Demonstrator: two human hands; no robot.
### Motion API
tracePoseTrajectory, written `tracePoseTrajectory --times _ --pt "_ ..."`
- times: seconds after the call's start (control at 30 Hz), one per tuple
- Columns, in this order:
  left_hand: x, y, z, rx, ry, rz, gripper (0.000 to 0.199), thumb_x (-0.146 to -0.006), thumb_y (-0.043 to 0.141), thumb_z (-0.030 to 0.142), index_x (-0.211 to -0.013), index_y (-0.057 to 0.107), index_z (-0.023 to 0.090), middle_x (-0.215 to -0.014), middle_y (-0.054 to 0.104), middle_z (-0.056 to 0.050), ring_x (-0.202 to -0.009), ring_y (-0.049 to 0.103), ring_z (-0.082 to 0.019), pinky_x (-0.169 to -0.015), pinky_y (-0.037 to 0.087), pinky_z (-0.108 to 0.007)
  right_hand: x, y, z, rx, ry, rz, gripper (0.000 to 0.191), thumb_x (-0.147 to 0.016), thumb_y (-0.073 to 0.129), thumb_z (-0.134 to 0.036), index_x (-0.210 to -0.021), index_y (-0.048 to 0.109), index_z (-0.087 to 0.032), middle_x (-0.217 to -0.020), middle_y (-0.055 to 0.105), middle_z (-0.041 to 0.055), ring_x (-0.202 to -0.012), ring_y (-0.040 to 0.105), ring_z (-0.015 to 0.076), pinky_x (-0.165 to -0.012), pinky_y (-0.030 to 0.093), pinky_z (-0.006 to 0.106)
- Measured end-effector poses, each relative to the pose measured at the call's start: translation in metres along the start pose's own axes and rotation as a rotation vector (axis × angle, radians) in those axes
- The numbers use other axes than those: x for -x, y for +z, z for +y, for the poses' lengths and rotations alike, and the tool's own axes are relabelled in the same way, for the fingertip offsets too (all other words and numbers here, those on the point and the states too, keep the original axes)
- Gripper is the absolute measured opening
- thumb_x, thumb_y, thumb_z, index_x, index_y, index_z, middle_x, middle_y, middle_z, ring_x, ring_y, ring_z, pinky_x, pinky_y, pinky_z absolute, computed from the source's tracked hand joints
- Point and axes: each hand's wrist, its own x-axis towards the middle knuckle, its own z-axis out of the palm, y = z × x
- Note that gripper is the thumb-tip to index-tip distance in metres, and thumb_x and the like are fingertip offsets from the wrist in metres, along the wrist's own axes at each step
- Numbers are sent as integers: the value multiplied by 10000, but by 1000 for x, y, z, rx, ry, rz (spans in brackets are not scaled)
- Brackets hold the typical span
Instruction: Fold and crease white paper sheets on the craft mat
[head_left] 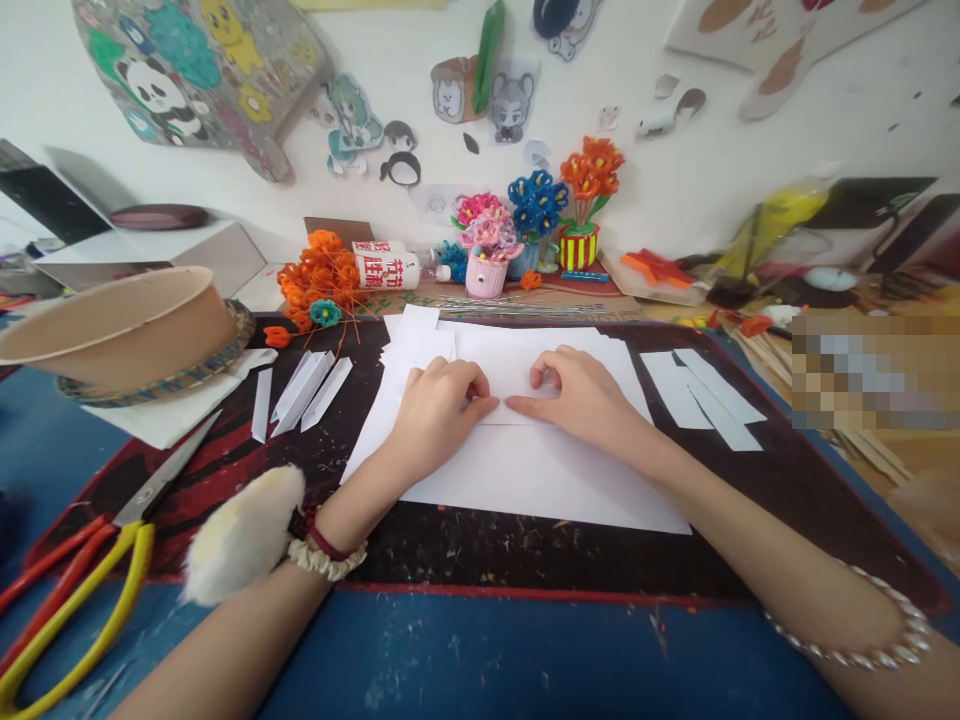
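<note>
White paper sheets (536, 475) lie flat, overlapping, edges uneven.

Bright, diffuse light fills the scene; its source is out of view. The white painted wall (382, 60) and the white paper sheets (540, 470) look palest, the sheets nearly losing surface detail, while the dark, red-edged mat (525, 560) stays deep in tone. Shadows are soft, with faint shade beneath the hands (439, 410). Wide-angle distortion stretches the edges: the round tan tub (172, 340) and the large scissors with red and yellow handles (129, 522) look drawn out. The yellow translucent bottle (787, 220) at right is smeared and soft. A mosaic of coarse square pixels (877, 370) masks a patch below it. The middle is clearer.
</note>
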Motion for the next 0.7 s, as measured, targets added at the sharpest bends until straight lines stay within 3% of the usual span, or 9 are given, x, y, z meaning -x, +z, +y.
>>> tracePoseTrajectory --times 0.17,0.27,0.33,0.4,0.53,0.6,0.7 --pt "-3 2 -2 47 -31 -10 85 -828 617 275 -890 600 218 -939 614 -10 -893 545 -208 -771 381 -379 -1 1 -2 -18 28 -7 324 -694 694 -532 -692 592 -225 -729 522 25 -678 511 198 -593 354 313" --pt "-2 2 -4 96 -57 54 124 -831 590 184 -949 617 210 -906 587 -19 -834 551 -181 -730 410 -339 -2 0 -2 -28 45 -33 313 -689 702 -524 -693 607 -226 -736 517 22 -695 517 198 -614 360 317" --pt "1 0 -3 70 37 125 197 -861 511 111 -964 644 214 -906 577 -33 -822 542 -169 -718 417 -319 -3 0 -2 -27 44 -42 320 -689 700 -533 -694 611 -225 -736 516 23 -700 518 200 -618 358 319" --pt "8 -4 0 -55 236 154 287 -898 438 94 -980 669 242 -931 584 -45 -829 523 -179 -713 404 -325 -4 0 -2 -14 37 -52 326 -692 693 -539 -694 610 -224 -733 514 25 -702 513 203 -610 347 316" --pt "22 -10 17 -399 611 62 309 -944 384 142 -1104 637 218 -902 619 -61 -779 506 -199 -653 349 -347 -7 -1 -1 15 36 -75 293 -698 690 -499 -687 592 -224 -744 511 25 -701 496 198 -589 325 303" --pt "26 -11 26 -498 667 25 305 -947 375 134 -1129 618 163 -869 624 -71 -773 525 -203 -650 349 -353 -7 -1 0 24 34 -80 258 -706 688 -455 -680 583 -221 -749 512 24 -692 490 190 -583 318 297" --pt "28 -9 36 -592 644 -38 293 -936 386 116 -1127 607 134 -828 629 -74 -759 565 -210 -643 358 -354 -8 -1 0 27 35 -87 250 -714 684 -443 -683 582 -217 -750 513 25 -692 488 187 -583 313 292"
